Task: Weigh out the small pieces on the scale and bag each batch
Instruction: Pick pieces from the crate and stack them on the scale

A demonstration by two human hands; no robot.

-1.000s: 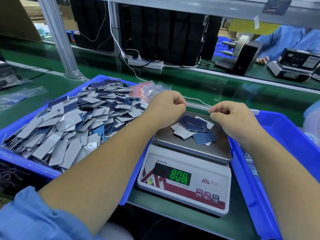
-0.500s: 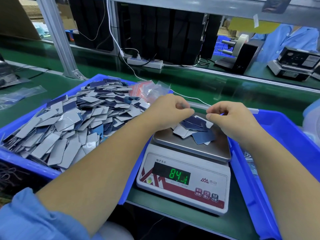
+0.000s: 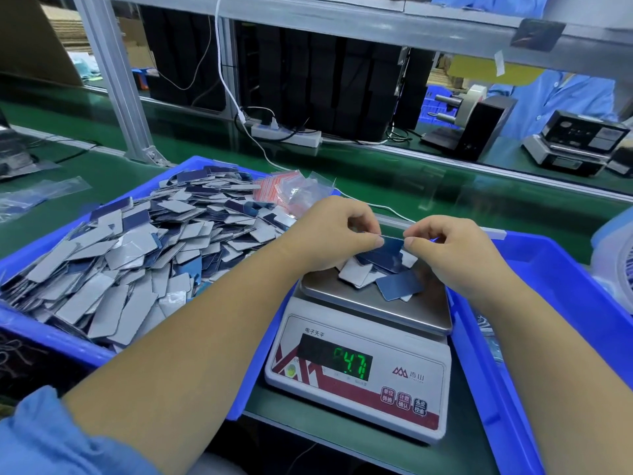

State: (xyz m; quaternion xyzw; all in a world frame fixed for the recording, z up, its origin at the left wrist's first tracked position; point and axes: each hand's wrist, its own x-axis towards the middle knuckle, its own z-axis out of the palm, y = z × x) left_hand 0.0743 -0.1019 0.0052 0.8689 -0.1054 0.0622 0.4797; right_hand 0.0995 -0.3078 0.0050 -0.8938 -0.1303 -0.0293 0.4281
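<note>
Nearest the camera, the scale [image 3: 359,368] is sitting on the green desk [image 3: 394,186] between two blue bins, its display glowing green with digits that look like 47, though they are hard to read for sure. On its steel pan [image 3: 349,299], toward 12 o'clock, a small batch of pieces [image 3: 380,274] is lying in a loose overlapping heap. Just above that heap the left hand [image 3: 329,231] and the right hand [image 3: 452,255] are meeting, each pinching one end of a dark blue piece [image 3: 392,242] between thumb and forefinger, the other fingers curled in; the piece is hanging over the heap, and whether it is touching the pieces below I cannot tell.

The work is looking early, judging by what lies about: the left bin [image 3: 51,332], at 9 o'clock from the scale, is heaped with grey and blue pieces awaiting weighing. The right bin [image 3: 548,275], at 3 o'clock, is showing something by its near wall, too little to identify. The batch on the pan is not yet bagged.

Farther off, at 11 o'clock from the hands, a bundle of small clear bags [image 3: 294,188] with red strips is resting at the far edge of the left bin, within reach.
</note>
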